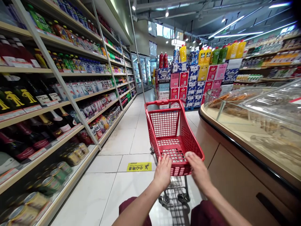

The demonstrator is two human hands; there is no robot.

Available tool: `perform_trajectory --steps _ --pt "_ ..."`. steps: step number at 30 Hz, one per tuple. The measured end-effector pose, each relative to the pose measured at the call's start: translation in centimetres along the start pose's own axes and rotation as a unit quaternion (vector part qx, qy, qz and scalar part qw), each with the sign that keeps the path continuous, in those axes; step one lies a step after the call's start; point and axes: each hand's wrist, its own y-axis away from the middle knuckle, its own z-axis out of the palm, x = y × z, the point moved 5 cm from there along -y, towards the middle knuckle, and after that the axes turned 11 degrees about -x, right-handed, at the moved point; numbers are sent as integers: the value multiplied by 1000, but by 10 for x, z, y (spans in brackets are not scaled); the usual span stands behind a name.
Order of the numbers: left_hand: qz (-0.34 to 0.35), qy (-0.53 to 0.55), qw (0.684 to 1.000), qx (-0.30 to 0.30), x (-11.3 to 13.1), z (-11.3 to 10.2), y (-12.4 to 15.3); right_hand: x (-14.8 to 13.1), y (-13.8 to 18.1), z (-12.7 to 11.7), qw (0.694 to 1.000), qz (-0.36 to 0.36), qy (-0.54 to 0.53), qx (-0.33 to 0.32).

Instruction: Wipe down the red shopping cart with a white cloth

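Observation:
A red plastic shopping cart (173, 131) stands in the aisle right in front of me, its basket empty. My left hand (162, 172) is wrapped over the near rim of the cart on the left. My right hand (198, 169) grips the same rim on the right. Both forearms reach forward from the bottom of the view.
Shelves of bottles and cans (54, 103) line the left side. A curved food counter with clear covers (256, 125) runs along the right. Stacked boxes topped with bottles (192, 81) stand ahead. A yellow caution sticker (139, 166) lies on the white tile floor.

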Motion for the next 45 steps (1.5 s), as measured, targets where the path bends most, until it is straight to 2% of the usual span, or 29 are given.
perform_trajectory --steps 2,4,8,9,10,13,14,15,18,19,20,23,24,25,28,29,34,36,39,43,45 --pt "9 -5 1000 0 2 3 0 -14 2 5 997 -68 -26 -23" --pt "26 -10 1000 8 2 6 2 -16 3 5 994 -96 -35 -35" --pt "5 -9 999 40 -3 11 4 6 4 -4 1000 18 3 7" --pt "-4 -11 999 43 -4 11 4 5 5 -4 1000 26 3 15" --pt "-7 -17 999 43 -4 11 4 -1 5 -2 1000 12 -5 16" --pt "8 -44 998 33 -5 9 4 -20 8 6 995 -91 -40 -15" --pt "9 -51 998 30 -6 9 5 -19 8 6 994 -100 -41 -19" --pt "6 -54 998 28 -7 8 5 -14 8 4 996 -85 -34 -17" --pt "-13 -50 998 34 -12 7 7 5 7 -4 1000 23 0 20" --pt "-16 -47 998 37 -13 6 7 5 8 -4 999 32 2 26" --pt "-16 -46 998 37 -13 5 7 1 8 -2 1000 17 -3 23" --pt "-5 -50 998 29 -16 3 8 -17 7 6 995 -91 -34 -13" --pt "-3 -52 998 25 -17 3 8 -16 7 5 995 -97 -36 -17" --pt "-3 -54 998 23 -18 3 9 -10 6 3 996 -78 -31 -13" --pt "-22 -60 998 23 -22 3 10 8 5 -4 999 37 -1 26" --pt "-29 -64 997 24 -23 3 10 6 5 -3 998 48 1 33" --pt "-22 -96 995 18 -26 2 13 -23 4 9 995 -89 -36 -13" --pt "-22 -102 994 20 -27 1 14 -15 2 5 998 -57 -23 -6" --pt "-38 -100 994 28 -29 4 13 -10 2 3 999 9 -13 39" --pt "-39 -107 993 33 -31 7 11 -43 3 18 994 -89 -58 19" --pt "-33 -111 993 34 -32 8 12 -40 3 17 994 -95 -56 4"
